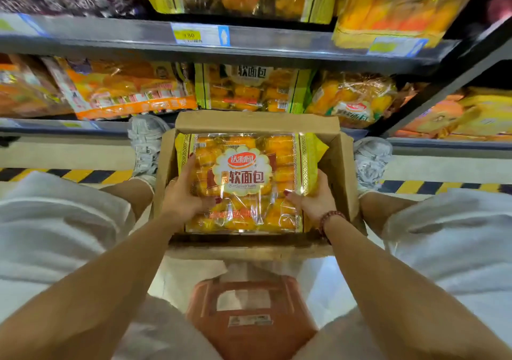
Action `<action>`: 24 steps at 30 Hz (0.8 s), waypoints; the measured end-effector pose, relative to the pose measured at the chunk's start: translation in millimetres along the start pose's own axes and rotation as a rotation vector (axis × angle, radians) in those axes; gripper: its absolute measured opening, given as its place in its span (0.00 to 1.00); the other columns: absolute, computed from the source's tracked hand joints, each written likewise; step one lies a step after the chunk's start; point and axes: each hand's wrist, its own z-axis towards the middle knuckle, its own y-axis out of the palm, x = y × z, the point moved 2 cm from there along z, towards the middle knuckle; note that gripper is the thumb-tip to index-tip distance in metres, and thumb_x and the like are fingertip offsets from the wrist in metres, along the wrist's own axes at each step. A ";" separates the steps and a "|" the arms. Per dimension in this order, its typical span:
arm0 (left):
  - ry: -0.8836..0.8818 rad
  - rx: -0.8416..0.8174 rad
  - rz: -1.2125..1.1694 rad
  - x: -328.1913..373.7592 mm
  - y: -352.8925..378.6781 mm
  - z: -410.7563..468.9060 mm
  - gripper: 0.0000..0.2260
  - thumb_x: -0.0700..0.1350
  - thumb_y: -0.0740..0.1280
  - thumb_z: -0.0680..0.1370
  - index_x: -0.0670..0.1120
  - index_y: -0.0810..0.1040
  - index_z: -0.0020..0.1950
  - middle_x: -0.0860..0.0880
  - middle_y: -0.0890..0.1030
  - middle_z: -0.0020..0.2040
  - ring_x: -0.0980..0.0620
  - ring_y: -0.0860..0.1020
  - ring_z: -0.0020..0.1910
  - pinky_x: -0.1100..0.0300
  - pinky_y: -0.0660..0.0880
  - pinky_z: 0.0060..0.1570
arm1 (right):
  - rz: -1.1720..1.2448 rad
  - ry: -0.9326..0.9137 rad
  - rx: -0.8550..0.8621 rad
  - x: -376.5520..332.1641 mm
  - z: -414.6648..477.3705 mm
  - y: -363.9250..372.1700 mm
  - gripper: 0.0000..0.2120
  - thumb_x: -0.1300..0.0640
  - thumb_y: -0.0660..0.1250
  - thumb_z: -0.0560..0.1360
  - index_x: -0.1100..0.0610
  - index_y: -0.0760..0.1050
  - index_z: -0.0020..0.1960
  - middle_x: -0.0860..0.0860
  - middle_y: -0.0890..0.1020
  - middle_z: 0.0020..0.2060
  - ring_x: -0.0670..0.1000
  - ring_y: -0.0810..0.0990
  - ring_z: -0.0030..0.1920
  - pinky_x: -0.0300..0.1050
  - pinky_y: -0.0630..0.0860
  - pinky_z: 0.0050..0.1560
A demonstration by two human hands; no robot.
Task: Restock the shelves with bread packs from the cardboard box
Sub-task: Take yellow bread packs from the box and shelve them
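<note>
Fingers [191, 165] of the left hand [182, 193] and right hand [315, 199] clasp a bread pack [243, 182] by its sides over the cardboard box [340, 165], centre frame.

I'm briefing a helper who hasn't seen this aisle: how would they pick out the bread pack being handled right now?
Find the open cardboard box on the floor before the shelves, between the person's shoes. The bread pack lies flat in it, gripped at its sides by the left hand and right hand. Unlike the shelved packs, it faces straight up, showing a scalloped cream label.
</note>
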 end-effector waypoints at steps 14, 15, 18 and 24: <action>0.471 0.229 0.063 116.7 -105.2 -123.4 0.48 0.46 0.82 0.64 0.62 0.58 0.77 0.59 0.68 0.68 0.51 0.72 0.65 0.50 0.76 0.60 | -0.189 -0.576 0.103 -132.7 -130.6 -61.5 0.58 0.37 0.76 0.56 0.37 0.42 0.74 0.46 0.61 0.74 0.52 0.63 0.72 0.58 0.65 0.69; 0.506 0.237 0.079 126.9 -113.2 -130.5 0.48 0.46 0.82 0.64 0.59 0.59 0.77 0.59 0.68 0.67 0.53 0.70 0.65 0.54 0.72 0.61 | -0.202 -0.619 0.096 -144.8 -140.0 -66.1 0.58 0.39 0.77 0.58 0.38 0.41 0.75 0.47 0.60 0.74 0.52 0.62 0.72 0.58 0.64 0.70; 0.616 0.295 0.163 160.9 -139.2 -152.8 0.47 0.47 0.82 0.64 0.57 0.61 0.77 0.59 0.68 0.64 0.56 0.67 0.63 0.58 0.67 0.57 | -0.244 -0.705 0.073 -179.8 -160.9 -77.7 0.56 0.42 0.78 0.59 0.35 0.43 0.74 0.52 0.61 0.72 0.55 0.62 0.71 0.59 0.64 0.70; 0.778 0.395 0.244 215.3 -200.5 -185.8 0.44 0.48 0.82 0.63 0.65 0.62 0.72 0.57 0.69 0.71 0.53 0.67 0.69 0.52 0.66 0.67 | -0.282 -0.876 0.119 -246.6 -198.6 -88.9 0.53 0.50 0.79 0.63 0.37 0.47 0.75 0.50 0.63 0.67 0.47 0.63 0.64 0.47 0.61 0.67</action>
